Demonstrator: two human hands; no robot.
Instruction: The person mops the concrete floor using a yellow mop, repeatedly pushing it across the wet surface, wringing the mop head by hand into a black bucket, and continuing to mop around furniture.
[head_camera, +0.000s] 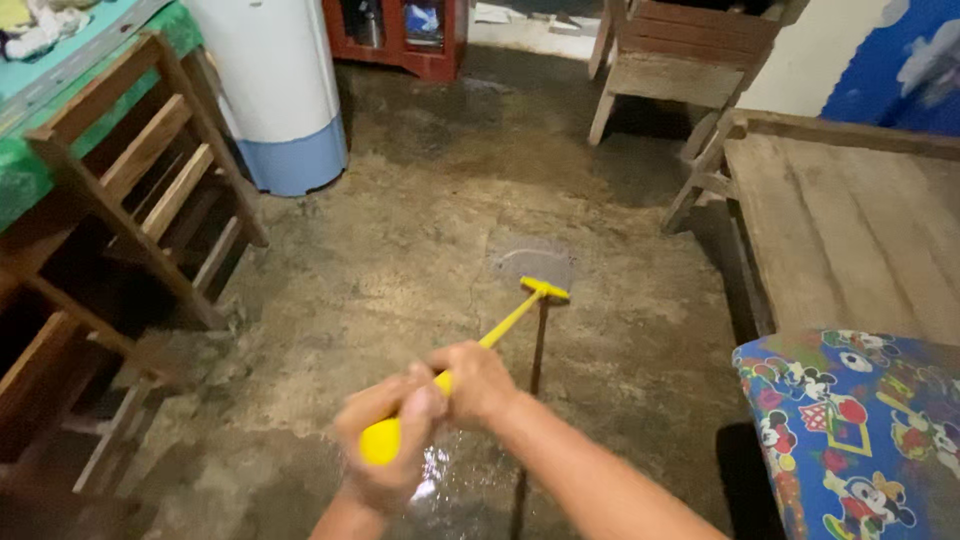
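Left hand (385, 440): clenched around near end of yellow squeegee (490, 340), blurred, at bottom centre. Right hand (478, 383): clenched around same handle, just beyond left hand, touching it. Right forearm running in from bottom right edge.

Squeegee: yellow handle slanting from hands up and right toward far side; rounded yellow butt showing below left hand; short yellow crosshead (545, 290) at far end, on or just above floor (400, 250); contact cannot be told. Thin dark shadow of handle on floor, just right of handle.

Floor: rough concrete, stained, darker and wet in patches; bright glint of water just below hands; paler round patch just beyond crosshead.

Left: wooden chair frame (150, 190), tilted against green-topped desk (40, 150), well apart from squeegee. Far left: white cylindrical tub with blue base (280, 90), standing upright on floor. Far centre: red cabinet (400, 35), contents too dark to tell. Far right: wooden chair (680, 60), legs on floor. Right: bare wooden bench (850, 230), slatted top. Near right: cushion (860, 430) in blue cartoon-print fabric, at near end of bench. Far right corner: blue wall panel (900, 70).
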